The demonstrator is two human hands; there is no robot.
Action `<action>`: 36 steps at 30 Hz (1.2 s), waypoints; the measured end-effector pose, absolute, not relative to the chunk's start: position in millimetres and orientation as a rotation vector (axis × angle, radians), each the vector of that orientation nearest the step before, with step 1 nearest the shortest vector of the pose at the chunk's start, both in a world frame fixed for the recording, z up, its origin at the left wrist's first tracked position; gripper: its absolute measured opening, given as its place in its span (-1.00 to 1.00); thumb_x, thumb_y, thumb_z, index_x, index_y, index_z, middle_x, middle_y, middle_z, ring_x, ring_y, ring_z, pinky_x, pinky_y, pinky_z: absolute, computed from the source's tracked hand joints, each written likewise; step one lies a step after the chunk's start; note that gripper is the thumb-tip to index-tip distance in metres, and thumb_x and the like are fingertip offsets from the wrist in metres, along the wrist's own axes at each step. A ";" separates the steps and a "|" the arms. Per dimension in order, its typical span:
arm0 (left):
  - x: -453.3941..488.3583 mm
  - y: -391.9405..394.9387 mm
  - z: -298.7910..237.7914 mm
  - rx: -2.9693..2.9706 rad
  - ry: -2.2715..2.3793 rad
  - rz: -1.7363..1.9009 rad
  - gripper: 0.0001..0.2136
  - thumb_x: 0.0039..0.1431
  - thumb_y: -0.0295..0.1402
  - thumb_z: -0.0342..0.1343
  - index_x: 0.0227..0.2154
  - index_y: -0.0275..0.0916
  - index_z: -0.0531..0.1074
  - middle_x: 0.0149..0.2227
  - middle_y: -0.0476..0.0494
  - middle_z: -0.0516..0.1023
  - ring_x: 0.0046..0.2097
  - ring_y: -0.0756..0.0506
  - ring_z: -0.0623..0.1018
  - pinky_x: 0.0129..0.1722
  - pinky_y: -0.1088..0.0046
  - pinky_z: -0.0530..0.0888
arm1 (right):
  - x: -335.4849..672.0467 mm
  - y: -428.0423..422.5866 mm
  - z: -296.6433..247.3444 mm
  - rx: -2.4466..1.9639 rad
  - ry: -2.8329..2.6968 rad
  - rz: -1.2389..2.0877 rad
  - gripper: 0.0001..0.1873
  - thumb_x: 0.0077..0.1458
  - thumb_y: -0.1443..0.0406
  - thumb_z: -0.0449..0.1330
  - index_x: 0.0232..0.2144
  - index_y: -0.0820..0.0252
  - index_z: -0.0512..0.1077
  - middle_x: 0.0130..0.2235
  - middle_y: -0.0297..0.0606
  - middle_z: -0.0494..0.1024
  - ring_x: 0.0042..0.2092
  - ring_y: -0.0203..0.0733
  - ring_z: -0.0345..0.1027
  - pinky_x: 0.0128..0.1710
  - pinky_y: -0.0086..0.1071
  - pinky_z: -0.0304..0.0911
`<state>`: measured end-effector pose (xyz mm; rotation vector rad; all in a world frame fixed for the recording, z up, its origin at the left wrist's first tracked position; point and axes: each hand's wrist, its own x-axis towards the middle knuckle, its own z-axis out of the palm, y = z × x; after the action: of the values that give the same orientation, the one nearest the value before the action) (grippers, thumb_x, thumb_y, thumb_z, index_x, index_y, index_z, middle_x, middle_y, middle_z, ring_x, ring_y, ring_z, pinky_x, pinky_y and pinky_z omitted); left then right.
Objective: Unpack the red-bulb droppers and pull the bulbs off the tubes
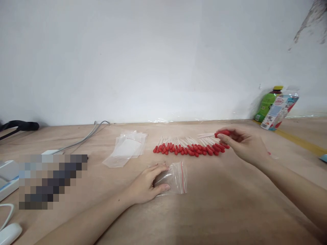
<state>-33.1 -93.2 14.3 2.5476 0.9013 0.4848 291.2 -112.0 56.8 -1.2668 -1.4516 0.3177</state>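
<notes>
My right hand point(242, 143) pinches a dropper point(222, 133) by its red bulb, above the right end of a row of similar droppers. Its thin pale stem points left; whether more than one is in the pinch I cannot tell. The row of droppers point(189, 149) lies on the table, red bulbs towards me and whitish stems pointing away. My left hand point(149, 182) rests with thumb and fingers apart on a clear zip bag point(176, 177). The bag lies flat, its red zip line on the right, and part of it is hidden under the hand.
Several clear zip bags point(127, 148) lie in a loose pile left of the droppers. A green bottle point(267, 105) and a carton-shaped bottle point(279, 110) stand by the wall at right. A grey cable point(81, 141) and a white power strip point(9, 189) are at left.
</notes>
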 end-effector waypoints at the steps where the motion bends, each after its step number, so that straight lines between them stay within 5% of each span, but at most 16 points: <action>1: -32.9 -93.1 14.5 2.549 0.904 0.483 -0.53 0.10 -0.12 0.02 0.05 -0.17 0.20 0.08 -0.19 0.30 0.12 -0.17 0.27 0.10 0.21 0.22 | 297.3 -107.6 53.5 -1.290 -1.470 0.171 -0.69 -0.07 0.11 0.19 -0.30 0.16 0.42 -0.34 -0.23 0.51 -0.36 -0.21 0.38 -0.35 -0.33 0.32; 9: -32.8 -94.0 14.0 2.552 0.898 0.501 -0.53 0.10 -0.13 0.03 0.05 -0.17 0.20 0.08 -0.20 0.30 0.10 -0.17 0.29 0.07 0.20 0.25 | 314.9 -78.4 6.7 -1.435 -1.870 -0.296 -0.71 0.08 0.28 0.00 -0.17 0.14 0.42 -0.15 -0.21 0.50 -0.13 -0.11 0.37 -0.10 -0.21 0.27; 14: -32.8 -92.9 12.8 2.544 0.890 0.520 -0.54 0.09 -0.14 0.04 0.06 -0.15 0.20 0.08 -0.18 0.30 0.10 -0.17 0.30 0.07 0.21 0.26 | 316.8 -73.6 4.9 -1.415 -2.107 -0.383 -0.59 0.12 0.34 -0.10 0.02 0.20 0.28 -0.10 -0.17 0.47 -0.14 -0.11 0.33 -0.15 -0.21 0.27; 21: -32.4 -92.6 13.6 2.549 0.876 0.525 -0.54 0.09 -0.15 0.04 0.05 -0.15 0.21 0.08 -0.19 0.30 0.11 -0.17 0.29 0.08 0.21 0.25 | 315.2 -81.3 14.5 -1.607 -2.138 -0.568 -0.45 -0.12 0.47 -0.03 0.00 0.21 0.29 -0.12 -0.18 0.48 -0.12 -0.01 0.27 -0.23 -0.16 0.21; 28: -32.3 -93.7 14.6 2.546 0.898 0.504 -0.53 0.08 -0.14 0.05 0.05 -0.16 0.21 0.07 -0.19 0.31 0.11 -0.19 0.30 0.08 0.19 0.26 | 269.0 -108.6 28.5 -1.274 -1.790 -0.418 -0.80 0.06 0.30 0.03 -0.27 0.16 0.40 -0.29 -0.20 0.47 -0.21 -0.16 0.32 -0.19 -0.27 0.24; 36: -31.5 -93.8 17.1 2.621 0.879 0.421 -0.36 0.02 -0.03 0.06 0.12 -0.23 0.12 0.15 -0.23 0.20 0.19 -0.20 0.17 0.16 0.18 0.15 | 200.8 -150.5 24.5 -0.830 -2.589 -0.007 -0.52 0.10 0.08 0.00 0.05 0.04 0.23 0.12 -0.18 0.24 0.13 -0.06 0.06 0.08 -0.04 -0.04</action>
<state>-31.5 -93.8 17.1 2.6205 0.8794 0.4209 200.8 -150.5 24.5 -0.8297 -2.5894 -0.0068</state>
